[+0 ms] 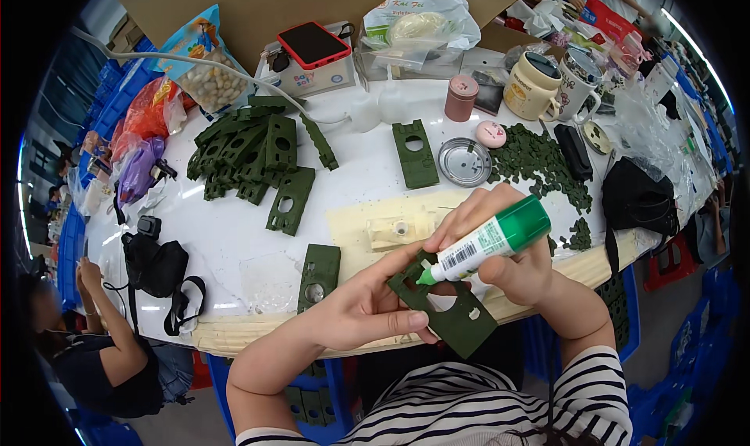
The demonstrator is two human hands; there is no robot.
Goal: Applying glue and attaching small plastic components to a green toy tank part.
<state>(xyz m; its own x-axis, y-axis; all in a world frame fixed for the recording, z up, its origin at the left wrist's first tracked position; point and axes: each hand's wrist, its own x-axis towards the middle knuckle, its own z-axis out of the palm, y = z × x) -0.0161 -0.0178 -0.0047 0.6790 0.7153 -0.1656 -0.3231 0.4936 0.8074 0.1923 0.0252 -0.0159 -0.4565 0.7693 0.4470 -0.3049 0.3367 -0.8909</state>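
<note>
While my left hand [363,309] grips a dark green cut-out panel [461,325] over the near edge of the table [215,255], my right hand [525,272] clasps a white-and-green squeeze bottle [475,249], green nozzle [426,277] angled down at the panel, similar panels [242,149] heaped beyond.

Bright, fairly even light covers the white table [226,247], with pale sheen on its top and soft shadows beside the green pile [254,149]. A strip light [701,55] glows at upper right. The bottle [491,240] looks sharp; the curved, black-bordered rim turns soft and stretched.
</note>
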